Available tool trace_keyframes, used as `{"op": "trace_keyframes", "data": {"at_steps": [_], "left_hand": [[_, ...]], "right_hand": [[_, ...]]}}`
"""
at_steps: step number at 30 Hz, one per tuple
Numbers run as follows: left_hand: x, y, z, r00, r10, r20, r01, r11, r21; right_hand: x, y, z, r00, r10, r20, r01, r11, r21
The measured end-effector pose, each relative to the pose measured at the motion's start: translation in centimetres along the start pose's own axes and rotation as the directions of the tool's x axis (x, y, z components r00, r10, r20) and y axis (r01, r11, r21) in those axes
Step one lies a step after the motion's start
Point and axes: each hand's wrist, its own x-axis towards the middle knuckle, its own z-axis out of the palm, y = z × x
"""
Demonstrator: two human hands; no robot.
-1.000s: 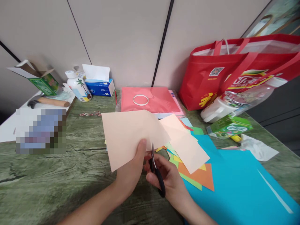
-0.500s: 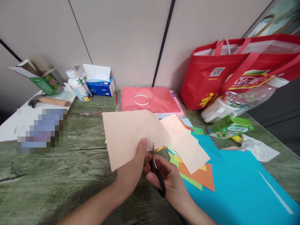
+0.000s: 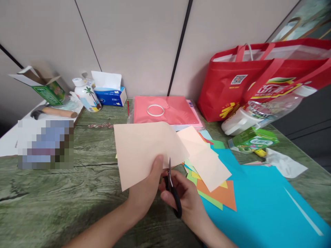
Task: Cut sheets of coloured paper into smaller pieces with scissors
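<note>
My left hand (image 3: 148,184) pinches a pale peach sheet of paper (image 3: 139,148), thumb on top and the other fingers hidden beneath. My right hand (image 3: 184,194) grips black-handled scissors (image 3: 175,196). Their blades point away from me and sit at the sheet's near edge, just right of my left thumb; one blade shows above the paper. To the right, another peach sheet (image 3: 207,165) lies on several coloured pieces, among them an orange piece (image 3: 224,194). A large blue sheet (image 3: 258,199) lies under them.
Against the wall are a pink paper pack (image 3: 170,117) with a white ring (image 3: 155,110) on it, a tissue box (image 3: 112,96) and a white bottle (image 3: 88,96). A red bag (image 3: 227,75), a white mug (image 3: 239,122) and a green box (image 3: 256,139) stand right. A hammer (image 3: 57,112) lies left.
Almost nothing differs. The peach sheet and both hands have shifted very slightly, and the scissors stay at the paper's edge.
</note>
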Motion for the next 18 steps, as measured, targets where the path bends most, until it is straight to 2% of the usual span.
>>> {"op": "trace_keyframes", "data": {"at_steps": [3, 9, 18], "left_hand": [[-0.22, 0.17, -0.09, 0.998, -0.017, 0.060, 0.016, 1.000, 0.026], [-0.26, 0.16, -0.14, 0.997, 0.035, 0.066, -0.036, 0.999, 0.015], [-0.22, 0.23, -0.19, 0.996, 0.020, 0.089, -0.020, 1.000, 0.004]], "right_hand": [[-0.01, -0.10, 0.00, 0.999, -0.039, -0.013, 0.038, 0.999, -0.022], [-0.02, -0.42, 0.09, 0.998, -0.061, -0.028, 0.059, 0.996, -0.060], [-0.09, -0.52, 0.12, 0.999, -0.037, -0.024, 0.036, 0.998, -0.059]]}}
